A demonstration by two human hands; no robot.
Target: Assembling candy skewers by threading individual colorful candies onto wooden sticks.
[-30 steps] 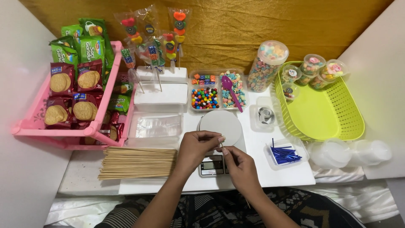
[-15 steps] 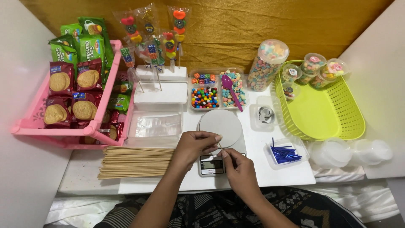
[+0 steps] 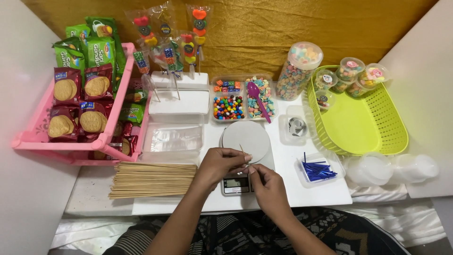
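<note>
Wooden and very thin, the pale bamboo skewer (image 3: 242, 152) sits pinched between both hands at the lower middle of the head view, just above the small digital kitchen scale with a round white platform (image 3: 245, 139). The left hand (image 3: 219, 165) closes its grip with thumb and fingertips around the stick's middle; the right hand (image 3: 266, 184) seems to pinch its lower end, though what exactly lies under those fingers is too small to tell. Such a stick looks light, stiff and easy to snap, with a sharp tip, so a gentle pinch low on the shaft, away from the point, seems the safe hold.

Left of the hands, a flat stack of matching wooden skewers (image 3: 153, 179) lies on the white counter (image 3: 188, 203). To the right, a small clear tray of blue twist ties (image 3: 317, 170). Behind the scale stands a clear divided box of coloured candies (image 3: 243, 99), a purple plastic spoon (image 3: 258, 99) resting across it. A lime-green plastic basket (image 3: 377, 137) fills the upper right.
</note>
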